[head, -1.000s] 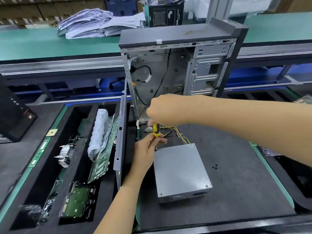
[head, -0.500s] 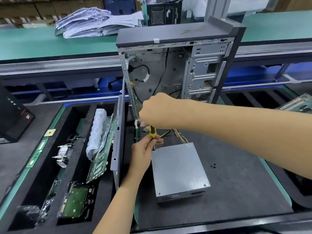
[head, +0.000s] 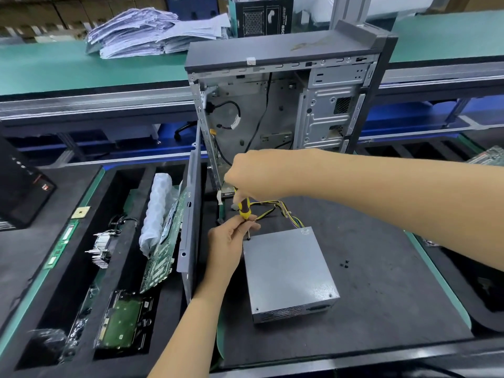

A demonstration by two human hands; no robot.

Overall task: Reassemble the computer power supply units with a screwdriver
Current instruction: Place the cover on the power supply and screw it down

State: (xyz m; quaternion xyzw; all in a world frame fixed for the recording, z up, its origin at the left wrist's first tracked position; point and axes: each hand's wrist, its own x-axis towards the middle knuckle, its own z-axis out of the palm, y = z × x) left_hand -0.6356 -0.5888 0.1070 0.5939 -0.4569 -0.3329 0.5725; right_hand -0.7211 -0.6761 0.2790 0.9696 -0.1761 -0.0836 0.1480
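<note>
**Driving a screw into the power supply's far-left corner**

Lying in the nearest slot of the black foam tray is a green-backed hard drive; further up, a finned metal heatsink sits in the left slot, and a green circuit board leans on edge beside a roll of white bubble wrap.

Right of the tray, on a dark felt-like mat, the power supply lies flat: a speckled grey metal box, its long axis running away from the viewer, its vented end nearest and its yellow and black cables leaving the far end. A few small black screws lie loose on the mat to its right.

At the box's far-left corner, the left hand pinches the shaft of the screwdriver, which stands nearly upright, tip down on the box. The right hand is closed over its yellow and dark handle from above.

Beyond stands an open, bare-metal computer case, upright on the table, which carries stacked papers.
</note>
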